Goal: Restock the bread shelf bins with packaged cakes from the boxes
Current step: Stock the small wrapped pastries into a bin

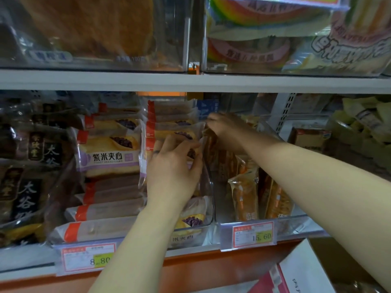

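Both my hands reach into the lower shelf. My left hand (172,166) lies with curled fingers on the right stack of purple-rice cake packs (169,132), at the clear divider wall. My right hand (224,129) is deeper in the clear bin (243,223) to the right and pinches the top of a brown packaged cake (213,153) standing on end. More orange-brown packs (245,195) stand upright at that bin's front. A second stack of purple-rice packs (110,153) fills the left half of the middle bin.
Dark packs (27,157) fill the far-left bin. The upper shelf (190,81) holds clear bins with a brown loaf (91,28) and rainbow cakes (264,28). Price tags (88,256) (252,234) hang on the shelf edge. A white and pink box (296,273) sits below right.
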`<state>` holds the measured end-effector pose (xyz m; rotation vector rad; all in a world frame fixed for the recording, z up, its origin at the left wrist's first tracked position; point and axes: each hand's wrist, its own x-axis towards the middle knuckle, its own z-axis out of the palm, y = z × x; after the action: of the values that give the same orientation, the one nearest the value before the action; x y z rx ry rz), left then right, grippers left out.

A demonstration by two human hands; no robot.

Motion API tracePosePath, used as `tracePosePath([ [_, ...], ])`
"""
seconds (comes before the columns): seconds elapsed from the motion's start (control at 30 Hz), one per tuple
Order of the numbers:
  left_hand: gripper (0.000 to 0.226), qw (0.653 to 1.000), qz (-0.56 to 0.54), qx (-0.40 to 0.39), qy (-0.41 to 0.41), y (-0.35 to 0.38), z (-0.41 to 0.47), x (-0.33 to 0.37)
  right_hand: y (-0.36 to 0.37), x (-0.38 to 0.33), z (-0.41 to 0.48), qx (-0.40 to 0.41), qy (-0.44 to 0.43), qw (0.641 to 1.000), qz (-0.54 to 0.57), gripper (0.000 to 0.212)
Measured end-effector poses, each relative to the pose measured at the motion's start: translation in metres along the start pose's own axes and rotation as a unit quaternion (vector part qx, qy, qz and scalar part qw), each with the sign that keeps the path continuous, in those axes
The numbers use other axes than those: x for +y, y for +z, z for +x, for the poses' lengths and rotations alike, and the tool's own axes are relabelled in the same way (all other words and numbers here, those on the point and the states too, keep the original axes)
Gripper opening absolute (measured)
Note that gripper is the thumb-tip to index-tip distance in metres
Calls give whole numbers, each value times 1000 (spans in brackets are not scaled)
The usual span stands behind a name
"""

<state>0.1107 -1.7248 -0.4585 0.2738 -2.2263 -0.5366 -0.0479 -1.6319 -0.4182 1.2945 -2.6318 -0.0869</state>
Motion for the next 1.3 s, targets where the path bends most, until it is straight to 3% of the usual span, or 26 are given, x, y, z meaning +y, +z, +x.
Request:
tracePosePath([
  [0.07, 23, 999, 50, -5, -13, 1, -1, 1, 1, 3, 3, -7, 51, 999, 13, 54],
  [0.17, 29, 996, 73, -38, -30, 2, -2, 2, 3, 12, 7, 30, 98, 992, 77, 41],
  [0.33, 31, 996, 71, -41, -37, 3, -1, 3, 8, 14, 12, 54, 145, 986, 67, 37],
  [0.47, 30, 995, 82, -39, -39, 4, -2, 3, 10, 8, 17, 55, 120, 991, 38, 48],
  [0.7, 32, 995, 77, -49, -47, 2, -1, 3, 17, 10, 21, 64, 157, 983, 73, 35],
  [1.03, 32, 994, 73, -59, -48, 2, -2, 3, 12, 18, 11, 57, 49, 985, 154, 22],
  [1.3, 31, 994, 75, -56, -51, 4, -1, 2, 9, 19, 6, 87, 66, 989, 96, 46],
])
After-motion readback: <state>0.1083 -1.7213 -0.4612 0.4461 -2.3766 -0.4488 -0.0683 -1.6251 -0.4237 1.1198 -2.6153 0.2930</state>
